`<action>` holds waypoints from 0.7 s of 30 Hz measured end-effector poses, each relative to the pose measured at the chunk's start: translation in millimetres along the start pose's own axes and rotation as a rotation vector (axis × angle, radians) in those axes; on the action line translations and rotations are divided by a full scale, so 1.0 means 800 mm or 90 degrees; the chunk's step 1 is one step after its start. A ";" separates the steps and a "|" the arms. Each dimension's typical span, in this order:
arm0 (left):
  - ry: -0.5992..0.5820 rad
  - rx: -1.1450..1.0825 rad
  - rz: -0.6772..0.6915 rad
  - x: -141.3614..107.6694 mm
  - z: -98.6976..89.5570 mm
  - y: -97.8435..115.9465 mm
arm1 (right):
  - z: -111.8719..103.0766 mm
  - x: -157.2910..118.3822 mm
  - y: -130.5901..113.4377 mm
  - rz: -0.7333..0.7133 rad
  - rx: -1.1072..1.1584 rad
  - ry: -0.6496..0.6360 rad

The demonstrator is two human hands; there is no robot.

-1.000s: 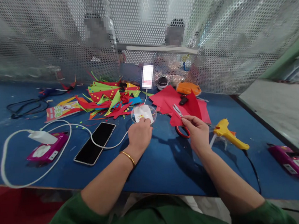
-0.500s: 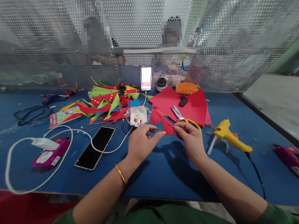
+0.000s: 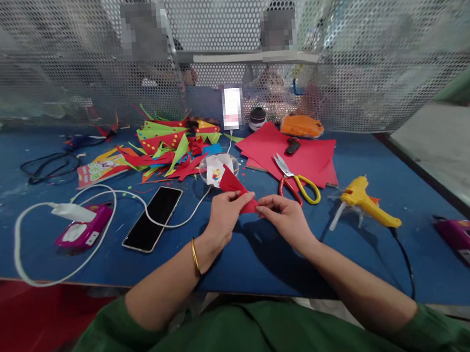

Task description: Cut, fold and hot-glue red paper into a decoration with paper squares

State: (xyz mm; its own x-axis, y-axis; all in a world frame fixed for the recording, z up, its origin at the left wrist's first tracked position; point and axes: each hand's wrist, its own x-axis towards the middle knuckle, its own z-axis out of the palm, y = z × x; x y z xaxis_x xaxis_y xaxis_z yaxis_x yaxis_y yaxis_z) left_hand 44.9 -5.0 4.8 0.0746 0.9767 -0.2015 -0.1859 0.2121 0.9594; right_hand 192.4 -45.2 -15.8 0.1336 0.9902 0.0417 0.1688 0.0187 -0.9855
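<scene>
A folded, pointed piece of red paper [image 3: 232, 182] is held above the blue table between both hands. My left hand [image 3: 226, 213] pinches it from the left, thumb on top. My right hand [image 3: 283, 215] pinches its lower right corner between thumb and fingers. Just beyond the hands lies a round clear dish with white paper [image 3: 214, 169] and tiny coloured pieces. Right of it, scissors [image 3: 294, 180] with one red and one yellow handle lie partly open by a stack of red sheets [image 3: 310, 160].
Coloured paper strips [image 3: 173, 159] are heaped at the back left. A black phone [image 3: 153, 219], white cable and purple socket block [image 3: 83, 229] lie left. A yellow glue gun [image 3: 363, 202] lies right. A perforated screen [image 3: 216, 27] stands behind, with people beyond it.
The red paper has turned, its point now up and left over the dish edge. My left hand now grips it, and my right hand has moved left. The view has shifted slightly.
</scene>
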 end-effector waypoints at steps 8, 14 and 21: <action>-0.007 -0.022 -0.096 0.005 -0.026 0.021 | -0.027 -0.005 -0.009 -0.021 -0.126 -0.046; -0.185 0.143 -0.158 -0.009 -0.032 0.011 | -0.030 -0.024 -0.007 -0.521 -0.609 0.021; -0.285 0.664 0.062 -0.014 -0.047 0.008 | -0.012 -0.039 -0.003 -0.718 -0.820 -0.134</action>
State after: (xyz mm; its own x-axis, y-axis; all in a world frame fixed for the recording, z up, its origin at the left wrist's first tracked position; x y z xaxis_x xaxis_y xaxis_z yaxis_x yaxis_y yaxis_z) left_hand 6.5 -13.2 5.5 0.4869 0.8427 -0.2297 0.6794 -0.2001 0.7060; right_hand 197.0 -77.6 -13.3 -0.6932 0.5697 0.4416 0.7084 0.6516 0.2714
